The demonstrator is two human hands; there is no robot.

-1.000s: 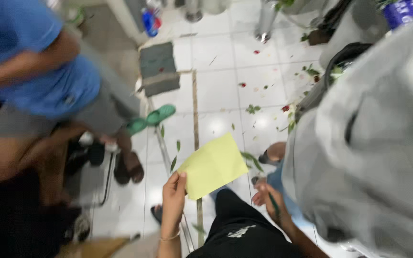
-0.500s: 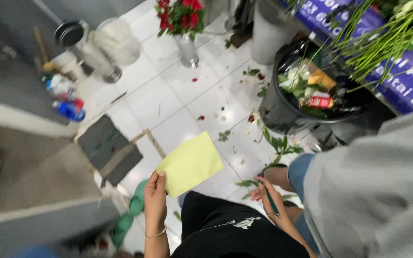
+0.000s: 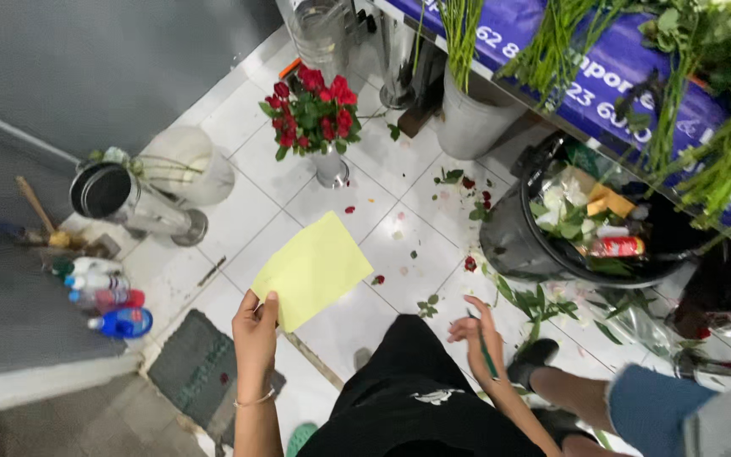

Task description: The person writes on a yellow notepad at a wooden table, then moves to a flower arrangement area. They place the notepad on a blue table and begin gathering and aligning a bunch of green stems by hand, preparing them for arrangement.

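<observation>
My left hand (image 3: 255, 333) holds a pale yellow sheet of paper (image 3: 313, 270) by its lower corner, out in front of me over the white tiled floor (image 3: 247, 203). My right hand (image 3: 477, 333) is lower right, fingers loosely curled around a thin green stem (image 3: 486, 355). A bracelet sits on the left wrist. Below the hands my black trousers fill the bottom of the view.
A metal vase of red roses (image 3: 316, 112) stands ahead. A black bin (image 3: 522, 245) full of cuttings is to the right, near another person's leg (image 3: 628, 402). Steel vases (image 3: 133, 201), bottles (image 3: 107, 298) and a grey mat (image 3: 205, 366) are left. Leaves litter the tiles.
The view has swung right, from a crouching person in blue to the roses and bin. The yellow sheet stays in my left hand and the green stem in my right.
</observation>
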